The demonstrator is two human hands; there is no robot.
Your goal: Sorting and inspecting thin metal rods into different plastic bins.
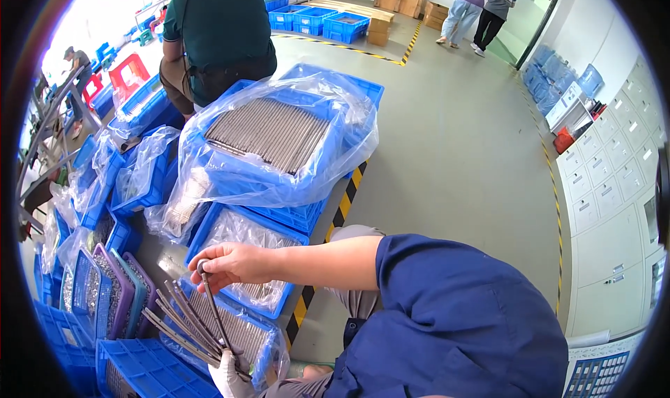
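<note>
My left hand (229,376), in a white glove, grips the lower ends of a bundle of thin grey metal rods (187,321) that fan out up and to the left. My bare right hand (230,264) reaches across from the right. Its fingers close around the round head at the top of a darker thin rod (215,306), whose lower end runs down to my left hand. Beneath both hands stands a blue crate (276,328) lined with clear plastic and filled with similar rods.
A larger blue crate (370,94) with plastic film (349,146) and rows of rods (272,129) stands ahead. Purple-edged trays (118,286) and blue bins crowd the left. A seated person (220,35) works beyond; two people stand near the door. Lockers (607,160) line the right.
</note>
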